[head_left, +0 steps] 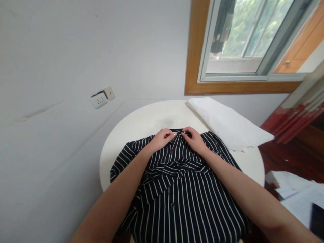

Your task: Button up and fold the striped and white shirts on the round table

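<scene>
A black shirt with white stripes (pixel 192 199) lies spread over the round white table (pixel 134 125), its collar end away from me and its lower part hanging over the near edge. My left hand (pixel 163 139) pinches the fabric at the left of the collar. Opposite it, my right hand (pixel 193 139) grips the collar's right side between thumb and fingers. The two hands are a short way apart, with a bit of the collar showing between them. Below them the cloth is bunched in folds, and a dark button shows lower down the front.
A folded white cloth (pixel 225 121) covers the table's back right part. Behind stands a wall with a socket (pixel 99 100) and a wood-framed window (pixel 191 67). Papers (pixel 298 192) lie at the lower right, near a dark flat object (pixel 317 219). A red and beige curtain (pixel 298 108) hangs at right.
</scene>
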### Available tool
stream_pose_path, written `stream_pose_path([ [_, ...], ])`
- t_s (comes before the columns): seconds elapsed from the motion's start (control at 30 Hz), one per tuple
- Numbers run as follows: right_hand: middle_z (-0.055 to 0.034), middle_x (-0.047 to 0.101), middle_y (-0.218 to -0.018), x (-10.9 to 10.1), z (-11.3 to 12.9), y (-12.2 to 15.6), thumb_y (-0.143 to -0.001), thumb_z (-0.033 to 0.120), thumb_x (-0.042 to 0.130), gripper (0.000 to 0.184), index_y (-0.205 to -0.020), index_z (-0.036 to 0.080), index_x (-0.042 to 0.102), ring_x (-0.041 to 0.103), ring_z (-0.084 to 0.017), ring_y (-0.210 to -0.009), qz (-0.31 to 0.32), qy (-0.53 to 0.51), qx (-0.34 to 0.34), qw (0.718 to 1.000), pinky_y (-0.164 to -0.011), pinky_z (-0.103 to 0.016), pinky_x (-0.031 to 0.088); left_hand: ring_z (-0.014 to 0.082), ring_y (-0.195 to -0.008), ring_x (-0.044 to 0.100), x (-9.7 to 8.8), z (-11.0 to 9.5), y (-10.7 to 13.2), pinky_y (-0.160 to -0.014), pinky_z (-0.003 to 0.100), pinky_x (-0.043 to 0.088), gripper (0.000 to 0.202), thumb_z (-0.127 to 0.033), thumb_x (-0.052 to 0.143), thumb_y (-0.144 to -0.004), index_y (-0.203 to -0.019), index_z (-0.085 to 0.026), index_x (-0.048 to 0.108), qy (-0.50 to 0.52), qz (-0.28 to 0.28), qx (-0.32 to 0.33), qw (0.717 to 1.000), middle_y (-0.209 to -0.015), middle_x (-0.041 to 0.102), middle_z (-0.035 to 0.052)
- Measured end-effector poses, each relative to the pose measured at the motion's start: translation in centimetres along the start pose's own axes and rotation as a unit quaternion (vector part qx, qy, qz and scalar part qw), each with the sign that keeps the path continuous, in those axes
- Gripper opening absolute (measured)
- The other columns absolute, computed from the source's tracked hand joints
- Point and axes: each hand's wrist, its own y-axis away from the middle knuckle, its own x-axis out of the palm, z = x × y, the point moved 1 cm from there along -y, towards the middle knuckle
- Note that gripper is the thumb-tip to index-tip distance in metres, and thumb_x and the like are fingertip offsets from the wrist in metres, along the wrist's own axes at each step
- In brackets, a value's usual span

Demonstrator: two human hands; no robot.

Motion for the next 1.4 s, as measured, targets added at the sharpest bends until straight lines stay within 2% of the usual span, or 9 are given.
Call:
stream_pose_path([
  [0.1, -0.0030, 0.060, -0.085, -0.3, -0.6, -0.3, -0.085, 0.033, 0.049, 0.015, -0.089, 0.020, 0.055, 0.056, -0.018, -0.082, -0.058, -0.008, 0.048, 0.997, -0.080, -0.033, 0.044, 0.0168, -0.091, 0.058, -0.5, -1.3, 0.4, -0.089, 0.032, 0.043, 0.024, -0.039, 0.051, -0.087, -0.086, -0.019, 0.064, 0.011, 0.040, 0.050, 0.998, -0.095, 0.065, 0.0043],
  [0.27, -0.0028, 0.059, -0.083, -0.9, -1.2, -0.6, -0.085, 0.037, 0.046, 0.018, -0.089, 0.020, 0.051, 0.053, -0.018, -0.075, -0.137, 0.006, 0.100, 0.986, -0.074, -0.032, 0.043, 0.0168, -0.099, 0.059, -0.6, -1.6, 0.6, -0.092, 0.032, 0.044, 0.027, -0.035, 0.043, -0.091, -0.106, -0.023, 0.062, 0.063, 0.121, -0.003, 0.991, -0.107, 0.067, 0.0024],
  [0.43, -0.0039, 0.059, -0.083, -1.2, -2.0, -0.7, -0.084, 0.038, 0.046, 0.020, -0.090, 0.020, 0.052, 0.054, -0.020, -0.079, -0.179, 0.009, 0.124, 0.976, -0.076, -0.033, 0.042, 0.0175, -0.112, 0.055, -0.4, -0.5, 0.4, -0.100, 0.033, 0.040, 0.028, -0.029, 0.046, -0.088, -0.111, -0.024, 0.061, 0.073, 0.106, -0.025, 0.991, -0.122, 0.061, 0.0025],
  [0.67, -0.0021, 0.061, -0.080, -0.8, -3.2, -0.7, -0.080, 0.043, 0.050, 0.025, -0.089, 0.020, 0.055, 0.054, -0.019, -0.077, -0.163, -0.030, 0.161, 0.973, -0.076, -0.033, 0.043, 0.0187, -0.100, 0.060, 0.6, -0.4, 0.2, -0.093, 0.034, 0.044, 0.023, -0.034, 0.053, -0.085, -0.100, -0.021, 0.065, -0.007, 0.012, 0.004, 1.000, -0.106, 0.067, 0.0032],
  [0.87, -0.0015, 0.062, -0.078, -0.6, -4.2, -0.7, -0.079, 0.044, 0.052, 0.025, -0.090, 0.021, 0.056, 0.056, -0.020, -0.076, -0.156, -0.074, 0.174, 0.970, -0.073, -0.033, 0.045, 0.0192, -0.093, 0.061, 0.7, -1.0, 0.2, -0.087, 0.033, 0.045, 0.025, -0.041, 0.051, -0.086, -0.095, -0.024, 0.068, -0.049, -0.058, -0.035, 0.996, -0.100, 0.069, 0.0012],
  [1.03, -0.0012, 0.063, -0.074, -1.4, -6.0, -1.1, -0.077, 0.046, 0.052, 0.029, -0.091, 0.020, 0.055, 0.058, -0.020, -0.073, -0.219, -0.105, 0.237, 0.941, -0.071, -0.034, 0.046, 0.0192, -0.095, 0.059, -0.5, -0.6, 0.5, -0.090, 0.035, 0.043, 0.030, -0.045, 0.051, -0.087, -0.083, -0.022, 0.070, -0.065, 0.038, 0.020, 0.997, -0.098, 0.067, 0.0039],
  [1.13, -0.0011, 0.063, -0.075, -1.8, -6.7, -1.3, -0.076, 0.046, 0.051, 0.030, -0.090, 0.020, 0.055, 0.059, -0.020, -0.072, -0.241, -0.111, 0.256, 0.930, -0.071, -0.033, 0.046, 0.0189, -0.109, 0.054, -0.8, -0.8, 0.7, -0.100, 0.037, 0.038, 0.024, -0.038, 0.052, -0.087, -0.098, -0.024, 0.068, -0.041, 0.092, 0.080, 0.992, -0.114, 0.063, 0.0045],
  [1.27, -0.0024, 0.064, -0.076, -2.2, -7.3, -1.6, -0.078, 0.047, 0.047, 0.030, -0.090, 0.020, 0.055, 0.060, -0.022, -0.075, -0.230, -0.110, 0.268, 0.929, -0.071, -0.035, 0.047, 0.0177, -0.112, 0.054, -0.5, -1.0, 0.9, -0.102, 0.035, 0.037, 0.030, -0.032, 0.044, -0.091, -0.115, -0.023, 0.060, -0.008, 0.141, 0.049, 0.989, -0.121, 0.061, 0.0054],
  [1.4, -0.0054, 0.064, -0.083, -2.6, -6.5, -1.7, -0.080, 0.044, 0.045, 0.032, -0.097, 0.019, 0.054, 0.059, -0.023, -0.081, -0.219, -0.078, 0.255, 0.939, -0.076, -0.038, 0.047, 0.0177, -0.108, 0.055, -0.8, -0.9, 0.8, -0.099, 0.032, 0.039, 0.028, -0.036, 0.043, -0.091, -0.109, -0.024, 0.061, -0.001, 0.137, 0.038, 0.990, -0.115, 0.062, 0.0038],
])
